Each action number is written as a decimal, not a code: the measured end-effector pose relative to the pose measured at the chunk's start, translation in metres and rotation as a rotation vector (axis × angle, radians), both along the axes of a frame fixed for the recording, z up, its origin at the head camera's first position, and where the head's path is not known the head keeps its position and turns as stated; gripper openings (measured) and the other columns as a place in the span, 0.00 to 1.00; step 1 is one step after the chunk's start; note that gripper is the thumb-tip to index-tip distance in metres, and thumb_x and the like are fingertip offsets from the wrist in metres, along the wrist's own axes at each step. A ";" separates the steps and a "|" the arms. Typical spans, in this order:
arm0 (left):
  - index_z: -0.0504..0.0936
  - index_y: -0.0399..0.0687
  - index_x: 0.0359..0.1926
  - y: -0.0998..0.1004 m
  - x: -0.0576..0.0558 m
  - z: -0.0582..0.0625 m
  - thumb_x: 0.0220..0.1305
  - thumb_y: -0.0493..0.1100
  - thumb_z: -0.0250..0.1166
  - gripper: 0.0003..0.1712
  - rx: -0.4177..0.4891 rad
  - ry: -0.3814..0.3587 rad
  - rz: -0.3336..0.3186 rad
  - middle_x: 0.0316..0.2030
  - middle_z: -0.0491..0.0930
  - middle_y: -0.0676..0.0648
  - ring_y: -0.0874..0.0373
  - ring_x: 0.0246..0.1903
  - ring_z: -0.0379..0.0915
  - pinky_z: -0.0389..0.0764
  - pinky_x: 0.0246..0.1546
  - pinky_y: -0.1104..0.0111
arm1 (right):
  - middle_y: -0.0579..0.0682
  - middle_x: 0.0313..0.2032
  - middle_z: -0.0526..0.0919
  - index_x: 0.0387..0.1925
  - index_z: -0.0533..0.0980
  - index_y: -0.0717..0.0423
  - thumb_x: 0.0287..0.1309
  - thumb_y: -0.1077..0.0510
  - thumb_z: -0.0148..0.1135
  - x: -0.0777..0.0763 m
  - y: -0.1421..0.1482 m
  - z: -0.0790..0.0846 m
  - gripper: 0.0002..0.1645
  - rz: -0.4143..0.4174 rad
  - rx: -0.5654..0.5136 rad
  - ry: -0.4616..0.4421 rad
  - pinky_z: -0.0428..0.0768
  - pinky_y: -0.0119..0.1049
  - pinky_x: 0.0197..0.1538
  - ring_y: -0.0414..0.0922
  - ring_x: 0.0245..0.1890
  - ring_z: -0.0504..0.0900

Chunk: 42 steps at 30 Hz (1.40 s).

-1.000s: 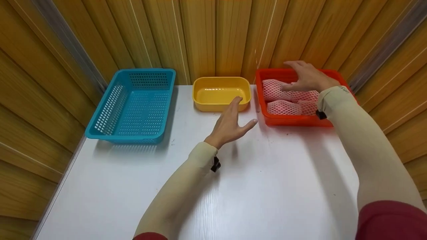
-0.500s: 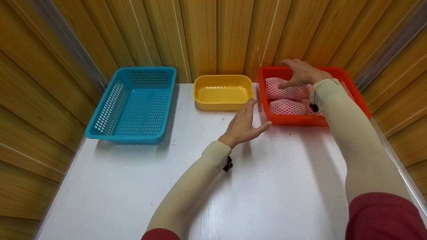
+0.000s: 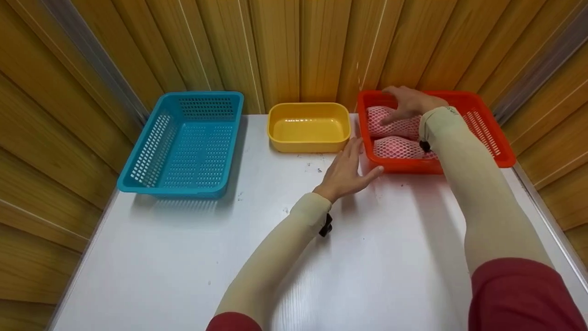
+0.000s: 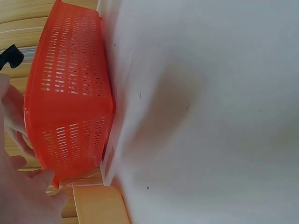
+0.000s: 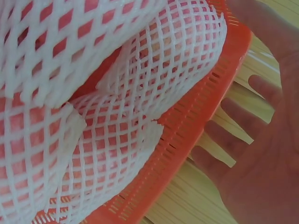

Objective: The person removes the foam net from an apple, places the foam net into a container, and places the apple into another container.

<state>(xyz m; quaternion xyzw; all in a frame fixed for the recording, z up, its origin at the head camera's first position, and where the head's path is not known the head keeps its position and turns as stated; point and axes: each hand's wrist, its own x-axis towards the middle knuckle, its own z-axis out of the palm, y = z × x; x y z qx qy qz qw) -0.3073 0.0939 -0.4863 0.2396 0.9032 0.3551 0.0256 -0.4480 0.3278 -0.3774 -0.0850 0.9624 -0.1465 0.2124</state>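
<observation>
Several reddish, rounded things in white foam net sleeves (image 3: 395, 146) lie in the red plastic basket (image 3: 482, 131) at the back right. My right hand (image 3: 408, 102) is over that basket, thumb and fingers spread, holding nothing. In the right wrist view, the sleeves (image 5: 180, 51) fill the left side, and the right hand (image 5: 261, 149) is beside the basket's rim with its fingers apart. My left hand (image 3: 344, 174) reaches toward the basket's near left corner, fingers extended and thumb apart. Its fingertips overlap the red wall in the left wrist view.
A yellow oval tub (image 3: 308, 146) with nothing in it stands left of the red basket. Farther left is a bare blue perforated basket (image 3: 197, 156). Wood-look panels (image 3: 275, 50) rise right behind the containers, at the back edge of the white table (image 3: 151, 257).
My left hand has moved right, from in front of the yellow tub to the red basket's corner. My right hand has shifted slightly left and lower over the basket.
</observation>
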 end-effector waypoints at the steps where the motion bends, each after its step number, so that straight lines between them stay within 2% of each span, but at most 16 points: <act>1: 0.45 0.53 0.83 0.001 0.000 -0.001 0.64 0.78 0.54 0.58 -0.011 0.001 0.006 0.82 0.45 0.49 0.55 0.80 0.41 0.50 0.77 0.58 | 0.65 0.79 0.47 0.83 0.41 0.44 0.53 0.33 0.74 -0.001 -0.001 -0.001 0.70 -0.006 -0.001 -0.007 0.59 0.78 0.65 0.72 0.73 0.53; 6: 0.44 0.54 0.83 0.008 -0.003 -0.003 0.67 0.76 0.52 0.56 -0.043 0.022 0.028 0.83 0.40 0.50 0.57 0.80 0.36 0.40 0.78 0.61 | 0.64 0.80 0.45 0.83 0.40 0.41 0.52 0.31 0.73 -0.006 -0.004 -0.004 0.70 -0.024 0.019 -0.034 0.57 0.80 0.64 0.73 0.74 0.51; 9: 0.43 0.54 0.83 0.013 -0.005 -0.005 0.69 0.75 0.50 0.55 -0.074 0.041 0.034 0.83 0.39 0.51 0.58 0.80 0.36 0.38 0.78 0.62 | 0.64 0.80 0.45 0.83 0.40 0.39 0.52 0.31 0.74 -0.007 -0.005 -0.007 0.70 -0.053 0.011 -0.082 0.56 0.81 0.63 0.72 0.74 0.50; 13: 0.44 0.52 0.83 0.018 -0.007 -0.006 0.72 0.73 0.49 0.52 -0.086 0.067 0.033 0.83 0.38 0.50 0.57 0.80 0.38 0.41 0.78 0.59 | 0.63 0.80 0.48 0.83 0.42 0.37 0.52 0.32 0.74 -0.008 -0.005 -0.011 0.69 -0.084 -0.004 -0.128 0.56 0.81 0.63 0.72 0.73 0.51; 17: 0.47 0.50 0.83 0.022 -0.009 -0.009 0.75 0.69 0.47 0.48 -0.085 0.091 0.042 0.83 0.39 0.49 0.57 0.80 0.40 0.45 0.78 0.55 | 0.64 0.80 0.47 0.83 0.43 0.36 0.54 0.32 0.73 -0.010 -0.008 -0.013 0.67 -0.067 0.013 -0.138 0.56 0.82 0.62 0.73 0.73 0.51; 22: 0.48 0.49 0.82 0.026 -0.010 -0.011 0.77 0.68 0.45 0.45 -0.134 0.115 0.062 0.83 0.39 0.50 0.58 0.80 0.39 0.45 0.78 0.57 | 0.62 0.80 0.44 0.83 0.43 0.34 0.55 0.33 0.73 -0.013 -0.013 -0.016 0.65 -0.072 0.009 -0.166 0.57 0.80 0.64 0.71 0.74 0.49; 29: 0.48 0.51 0.83 0.030 -0.011 -0.014 0.76 0.70 0.43 0.46 -0.197 0.154 0.080 0.83 0.39 0.50 0.59 0.80 0.38 0.46 0.78 0.56 | 0.63 0.79 0.49 0.82 0.45 0.37 0.51 0.36 0.77 -0.013 -0.018 -0.022 0.68 -0.100 0.000 -0.162 0.60 0.80 0.63 0.72 0.72 0.53; 37: 0.49 0.52 0.83 0.028 -0.013 -0.013 0.75 0.72 0.40 0.47 -0.226 0.185 0.095 0.82 0.40 0.50 0.60 0.80 0.39 0.44 0.79 0.56 | 0.59 0.80 0.49 0.82 0.45 0.30 0.48 0.39 0.80 -0.013 -0.026 -0.022 0.69 -0.170 -0.035 -0.178 0.59 0.82 0.60 0.71 0.72 0.54; 42: 0.51 0.53 0.82 0.031 -0.012 -0.014 0.74 0.73 0.42 0.47 -0.225 0.181 0.098 0.82 0.42 0.51 0.59 0.80 0.41 0.46 0.78 0.54 | 0.62 0.79 0.51 0.83 0.45 0.35 0.48 0.41 0.81 -0.013 -0.028 -0.024 0.70 -0.150 0.006 -0.161 0.58 0.82 0.61 0.70 0.71 0.56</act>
